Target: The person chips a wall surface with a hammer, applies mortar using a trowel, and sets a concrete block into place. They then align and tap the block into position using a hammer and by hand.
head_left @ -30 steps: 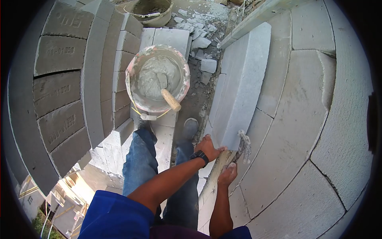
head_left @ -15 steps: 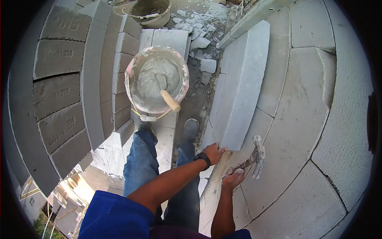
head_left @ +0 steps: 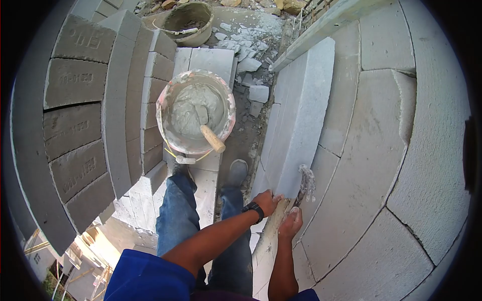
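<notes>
Gripping a mortar-caked hammer (head_left: 305,183) in your right hand (head_left: 291,223), you are tapping the near end of the pale grey aerated block (head_left: 301,113), which is sitting on the wall's top course. Your left hand (head_left: 266,200) is steadying that end. Seating is unfinished; the mortar-filled bucket (head_left: 196,111) is standing left of the block.

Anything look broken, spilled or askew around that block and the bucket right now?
Yes: broken block pieces lie scattered on the ground beyond the mortar bucket, whose rim is smeared with mortar. The hammer head is caked too. The upright block itself looks whole.
</notes>
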A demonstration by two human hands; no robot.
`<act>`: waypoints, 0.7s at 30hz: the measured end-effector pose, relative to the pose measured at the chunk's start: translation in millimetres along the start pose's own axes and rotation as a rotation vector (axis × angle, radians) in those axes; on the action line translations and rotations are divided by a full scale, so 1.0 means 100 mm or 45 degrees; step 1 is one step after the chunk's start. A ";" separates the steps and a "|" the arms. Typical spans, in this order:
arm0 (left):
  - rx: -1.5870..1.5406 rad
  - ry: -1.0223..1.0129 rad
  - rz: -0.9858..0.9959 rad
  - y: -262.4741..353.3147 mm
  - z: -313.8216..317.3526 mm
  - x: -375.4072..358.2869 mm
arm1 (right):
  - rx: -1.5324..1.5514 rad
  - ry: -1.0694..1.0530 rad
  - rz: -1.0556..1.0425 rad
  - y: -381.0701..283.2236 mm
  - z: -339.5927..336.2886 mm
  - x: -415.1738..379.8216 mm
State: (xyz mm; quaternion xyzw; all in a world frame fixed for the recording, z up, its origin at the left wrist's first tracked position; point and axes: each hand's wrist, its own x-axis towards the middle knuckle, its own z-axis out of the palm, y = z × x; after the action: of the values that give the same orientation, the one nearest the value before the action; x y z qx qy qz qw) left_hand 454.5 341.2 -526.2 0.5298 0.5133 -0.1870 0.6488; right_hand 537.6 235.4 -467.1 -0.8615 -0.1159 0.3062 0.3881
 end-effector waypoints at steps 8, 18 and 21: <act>0.022 -0.024 -0.008 0.03 -0.03 -0.01 | -0.373 0.280 -0.411 -0.82 0.56 1.09; 0.007 -0.133 -0.038 0.03 -0.08 0.07 | -0.866 0.353 -0.548 -0.92 0.85 1.43; -0.045 -0.156 -0.081 0.04 -0.08 0.11 | -0.906 0.280 -0.546 -0.96 0.90 1.50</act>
State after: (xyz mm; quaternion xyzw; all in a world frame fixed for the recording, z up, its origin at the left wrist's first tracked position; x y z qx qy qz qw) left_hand 458.1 353.4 -533.6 0.4893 0.4923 -0.2304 0.6820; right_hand 604.0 419.5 -507.7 -0.9256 -0.3486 0.0661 0.1315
